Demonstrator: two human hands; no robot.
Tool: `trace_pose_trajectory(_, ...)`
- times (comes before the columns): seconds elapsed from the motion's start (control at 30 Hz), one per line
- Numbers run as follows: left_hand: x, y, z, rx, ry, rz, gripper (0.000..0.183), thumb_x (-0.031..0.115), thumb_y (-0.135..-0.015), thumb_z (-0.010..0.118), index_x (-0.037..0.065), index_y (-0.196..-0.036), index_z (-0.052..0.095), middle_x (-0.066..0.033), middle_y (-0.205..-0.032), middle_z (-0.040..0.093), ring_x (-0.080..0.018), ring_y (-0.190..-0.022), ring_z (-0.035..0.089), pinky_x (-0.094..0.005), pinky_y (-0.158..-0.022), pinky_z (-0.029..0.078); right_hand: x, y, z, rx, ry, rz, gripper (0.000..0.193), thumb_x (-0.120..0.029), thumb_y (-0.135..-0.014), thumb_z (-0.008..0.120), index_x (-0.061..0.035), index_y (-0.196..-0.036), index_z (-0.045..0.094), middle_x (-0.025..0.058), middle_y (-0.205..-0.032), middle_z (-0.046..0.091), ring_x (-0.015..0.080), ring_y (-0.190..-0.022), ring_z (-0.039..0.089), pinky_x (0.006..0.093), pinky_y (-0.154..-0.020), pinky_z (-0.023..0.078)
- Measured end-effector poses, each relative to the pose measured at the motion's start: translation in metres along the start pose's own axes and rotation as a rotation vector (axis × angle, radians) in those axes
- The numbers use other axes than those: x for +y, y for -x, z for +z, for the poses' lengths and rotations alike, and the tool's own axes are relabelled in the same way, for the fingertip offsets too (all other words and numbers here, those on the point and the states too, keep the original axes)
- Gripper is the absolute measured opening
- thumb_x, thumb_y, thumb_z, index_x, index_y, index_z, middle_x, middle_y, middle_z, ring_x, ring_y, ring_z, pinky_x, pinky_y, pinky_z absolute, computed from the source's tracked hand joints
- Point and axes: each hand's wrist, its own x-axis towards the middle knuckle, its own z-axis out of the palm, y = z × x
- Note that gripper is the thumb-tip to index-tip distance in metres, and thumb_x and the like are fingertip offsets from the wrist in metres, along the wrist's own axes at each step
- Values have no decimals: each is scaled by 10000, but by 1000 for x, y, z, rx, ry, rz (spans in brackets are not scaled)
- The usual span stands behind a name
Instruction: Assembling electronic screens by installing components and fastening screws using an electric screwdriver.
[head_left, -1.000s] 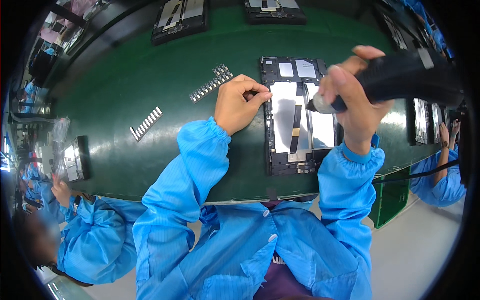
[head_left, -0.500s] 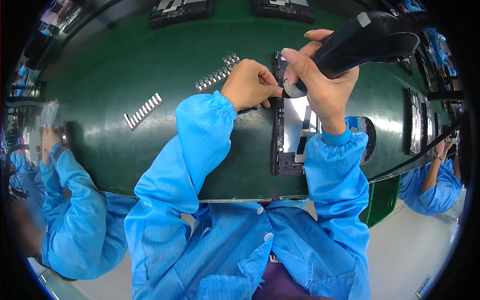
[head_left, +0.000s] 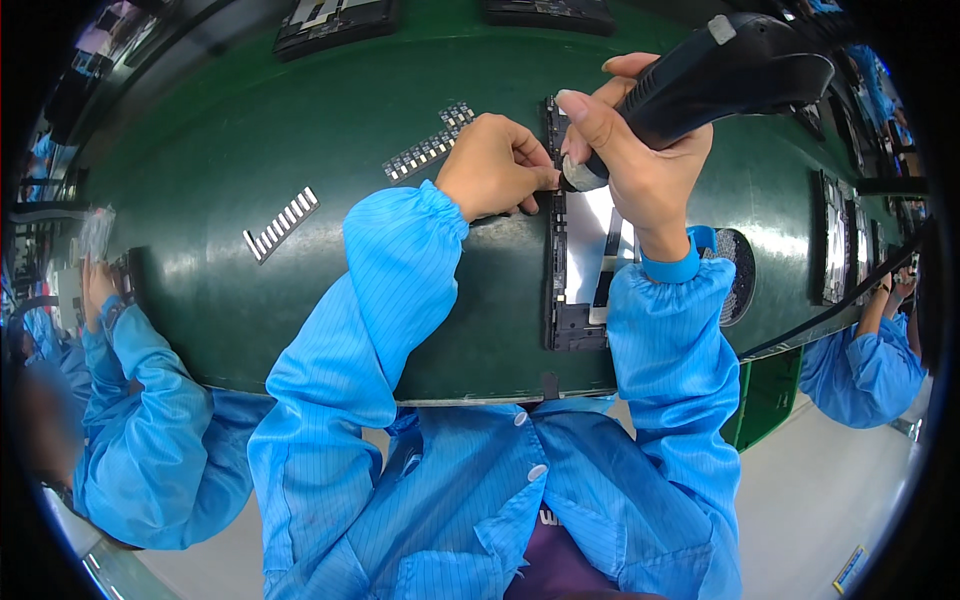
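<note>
My right hand [head_left: 645,165] grips a black heat gun [head_left: 715,85] by its body, with its round greyish nozzle [head_left: 582,174] pointing down to the left. Under it lies a flat device frame [head_left: 575,325], black-edged with a silver panel [head_left: 586,245]. My left hand [head_left: 500,170] is closed in a pinch at the frame's left edge, right beside the nozzle. Whatever its fingertips hold is too small and covered to make out. To the left of that hand are a dark strip with pale tabs [head_left: 420,155] and a white-tabbed strip [head_left: 283,225].
A dark speckled round object [head_left: 738,278] sits by my right sleeve. More device frames stand at the far edge [head_left: 335,25] and at the right [head_left: 832,238]. A black cable [head_left: 850,300] crosses the right side above a green bin [head_left: 770,400]. Co-workers [head_left: 150,430] sit on both sides.
The view has shifted slightly. Both hands and the heat gun stay in nearly the same place over the frame's left edge.
</note>
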Motion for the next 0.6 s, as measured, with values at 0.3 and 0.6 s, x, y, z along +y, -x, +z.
trace_pose_trajectory(0.3, -4, -1, -12, -103, 53, 45, 122, 81, -757, 666, -36, -789, 657, -104, -704, 651, -141, -568, 643, -235, -453, 486, -3, 8, 6, -122, 200, -70, 306, 87, -734, 674, 29, -977, 498, 73, -629, 579, 118, -515, 561, 238, -491, 454)
trace_pose_trajectory(0.6, -15, 0, -103, 420, -451, 195, 313, 193, -710, 736, -19, -932, 672, -134, -719, 659, -186, -667, 647, -303, -634, 509, -10, 7, 12, 28, 29, 61, 222, 24, -727, 709, 23, -907, 578, -4, -555, 570, 42, -485, 520, 180, -457, 387)
